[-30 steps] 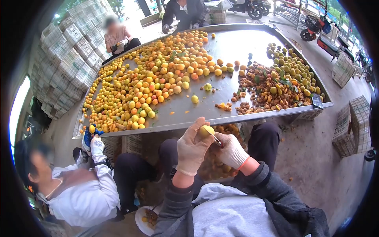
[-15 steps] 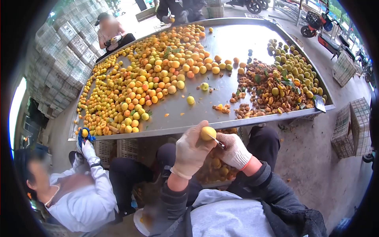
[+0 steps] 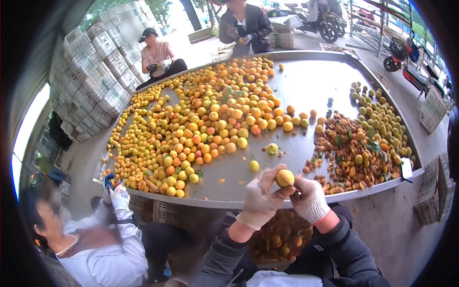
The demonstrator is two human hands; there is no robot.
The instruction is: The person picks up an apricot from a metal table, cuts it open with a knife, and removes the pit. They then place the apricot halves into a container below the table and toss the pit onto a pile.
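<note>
My left hand [image 3: 260, 198], in a pale glove, holds a yellow apricot [image 3: 285, 177] between thumb and fingers over the table's near edge. In my gloved right hand [image 3: 311, 201] is a small knife [image 3: 297, 191], its blade against the apricot's side. How deep the blade sits cannot be made out. Many apricots [image 3: 205, 129] cover the left and middle of the metal table [image 3: 215, 193]. Two loose fruits, one a yellow-green apricot [image 3: 272, 149], lie just beyond my hands. More apricots [image 3: 279, 239] are below my forearms, between my knees.
Brown fruit scraps [image 3: 344, 158] and greenish fruit [image 3: 382, 117] are heaped on the table's right side. A co-worker [image 3: 105, 239] sits close on my left; two people are across the table. Crates [image 3: 432, 191] stand right, and stacked crates [image 3: 91, 76] rise back left.
The view has tilted up and shifted, so the table sits lower and further right. Both hands still hold the apricot and knife, now seen overlapping the table's near edge.
</note>
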